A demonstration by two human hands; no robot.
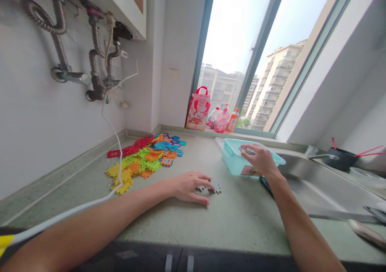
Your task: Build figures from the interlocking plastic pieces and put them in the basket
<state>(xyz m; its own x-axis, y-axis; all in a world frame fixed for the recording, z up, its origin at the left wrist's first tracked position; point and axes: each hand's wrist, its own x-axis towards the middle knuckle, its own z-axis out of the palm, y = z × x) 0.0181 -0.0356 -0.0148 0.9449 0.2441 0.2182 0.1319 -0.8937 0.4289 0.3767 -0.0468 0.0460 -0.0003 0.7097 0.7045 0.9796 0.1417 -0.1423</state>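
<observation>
My left hand (pixel 193 187) lies low over the counter with its fingers spread, touching or just above some small grey-white toothed pieces (pixel 216 187). Over the turquoise plastic box (pixel 235 164), my right hand (pixel 258 157) pinches a grey piece (pixel 247 150) between thumb and fingers. The inside of the box is mostly hidden by that hand. To the left is a spread of toothed plastic pieces, with red ones (pixel 135 146), green ones (pixel 135 159), yellow ones (pixel 122 177), and orange and blue ones among them.
A white cable (pixel 120 159) crosses the coloured pieces. Right of the box is a steel sink (pixel 319 187) with a black pot (pixel 339 159) behind it. Bottles (pixel 222 120) and a pink bag (pixel 198 111) stand by the window. Pipes hang at the upper left.
</observation>
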